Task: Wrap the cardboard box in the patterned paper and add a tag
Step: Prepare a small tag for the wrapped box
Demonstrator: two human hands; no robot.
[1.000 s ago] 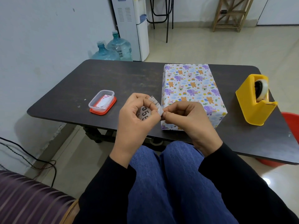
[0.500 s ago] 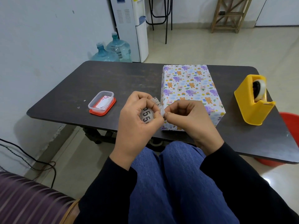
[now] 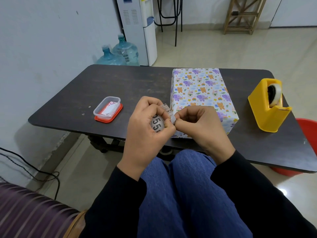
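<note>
Nearest: a lap in blue trousers (image 3: 185, 194) between two black sleeves, with a striped seat cushion (image 3: 25, 212) on the person's left.

Just above the knees, over the near edge of the counter (image 3: 120, 83): the left hand (image 3: 145, 127), fingers (image 3: 155, 104) curled round a small printed paper tag (image 3: 157, 123), with large dark digits showing inside the curl. Touching it, the right hand (image 3: 199, 127), thumb and forefinger pinching the tag's right end, the other fingers folded in.

Directly behind the hands: the wrapped box (image 3: 199, 88), fully covered in paper printed with elephants, bears and rainbows. Lying flat on the counter, right of the middle, stretching from the near edge almost to the far edge, its near face partly hidden by the right hand.

Toward the near left corner, well apart from the box: a clear plastic tub (image 3: 107, 107) seated on a red lid, with paper slips inside.

By the right edge: a yellow tape dispenser (image 3: 264, 109) holding a roll of tape. On the floor below that edge, a red bucket (image 3: 308, 131).

Beyond the far left corner: two blue water bottles (image 3: 120, 52) on the floor beside a white water dispenser (image 3: 137, 23). Farthest back, a wooden rack (image 3: 243, 14) against the wall.
</note>
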